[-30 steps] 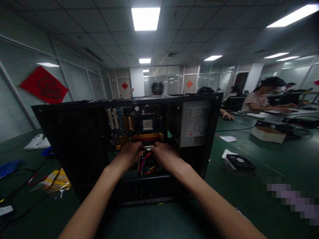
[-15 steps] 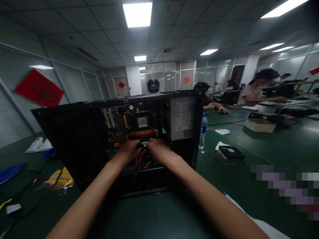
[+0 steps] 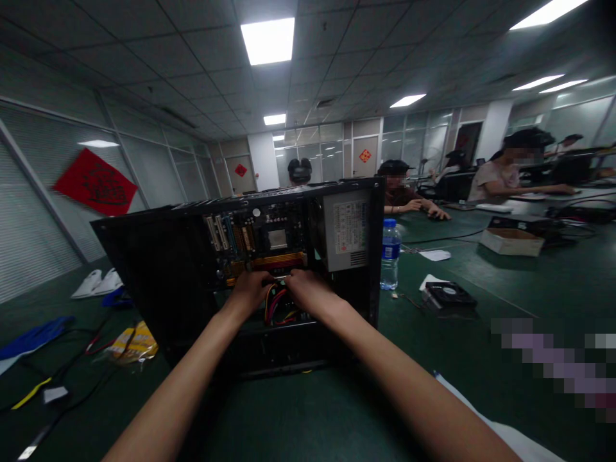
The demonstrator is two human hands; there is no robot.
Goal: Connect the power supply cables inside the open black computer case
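A black computer case [image 3: 149,276] stands in front of me with its open side toward me. Inside it are a motherboard [image 3: 303,226] with a silver square at its socket and a power supply [image 3: 349,231] at the upper right. My left hand [image 3: 248,294] and my right hand [image 3: 310,290] reach in, both closed, at the board's lower edge, just under the orange and red memory slots [image 3: 276,260]. A bundle of coloured wires [image 3: 275,305] hangs between them. Whatever the fingertips pinch is too small or hidden to make out.
Right of the case stand a water bottle [image 3: 390,256], a black fan-like part [image 3: 448,294] and an open carton [image 3: 511,240]. At left lie a yellow packet [image 3: 135,340], a blue cloth [image 3: 36,337] and cables. Other people sit along the table at the far right.
The view has shifted slightly, so the surroundings sit further right and lower. Both hands stay at the same spot on the board, with little visible change in their grip.
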